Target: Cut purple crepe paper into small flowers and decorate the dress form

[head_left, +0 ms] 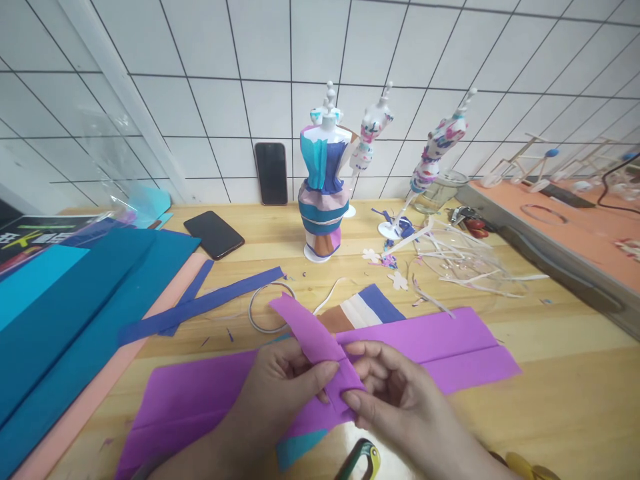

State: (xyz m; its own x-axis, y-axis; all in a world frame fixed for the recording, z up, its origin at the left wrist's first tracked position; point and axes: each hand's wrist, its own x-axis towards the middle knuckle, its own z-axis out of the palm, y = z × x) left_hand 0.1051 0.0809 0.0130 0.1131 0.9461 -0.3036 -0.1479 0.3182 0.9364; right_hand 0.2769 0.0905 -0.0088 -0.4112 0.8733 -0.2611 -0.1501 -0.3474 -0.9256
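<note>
Between my two hands is a short strip of purple crepe paper (313,328), its far end pointing up and to the left. My left hand (280,383) pinches it with the thumb on top. At the strip's near end, my right hand (395,387) grips it between thumb and fingers. Under both hands a long folded sheet of purple paper (463,350) lies across the table. Behind it, a striped brown, white and blue piece (367,307) pokes out. A teal piece (300,448) shows below my hands, beside the green and yellow handle of a tool (367,460), partly out of view.
Paper sheets (100,293) are stacked at the left, with blue strips (215,300) and a ring (255,313) nearby. A paper-dressed mannequin (325,193) stands ahead, other small mannequins (430,160) behind. Two phones (214,235), white strips (465,260) and a glass jar (443,190) are around.
</note>
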